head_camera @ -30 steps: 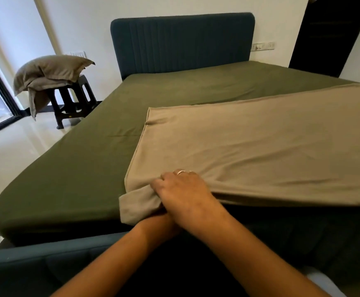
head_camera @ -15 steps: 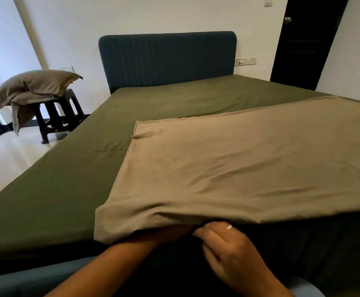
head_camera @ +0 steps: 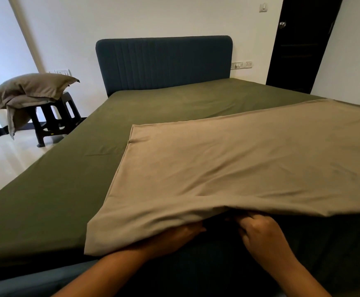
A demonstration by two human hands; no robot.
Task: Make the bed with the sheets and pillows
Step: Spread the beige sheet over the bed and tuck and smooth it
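The tan sheet (head_camera: 239,168) lay over the lower right of the green-covered bed (head_camera: 67,200), its near edge raised at bottom centre. The right hand (head_camera: 262,234) gripped that edge with curled fingers. The left hand (head_camera: 174,234) reached underneath, so I could not tell how its fingers lay. At upper left, pillows (head_camera: 33,86) sat on a dark stool (head_camera: 54,125) beside the blue headboard (head_camera: 164,63).

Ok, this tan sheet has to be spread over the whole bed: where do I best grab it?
Pinch the tan sheet at its near hem, coming from the foot end, from underneath: that edge sits loose and raised off the mattress, while the rest lies flat.
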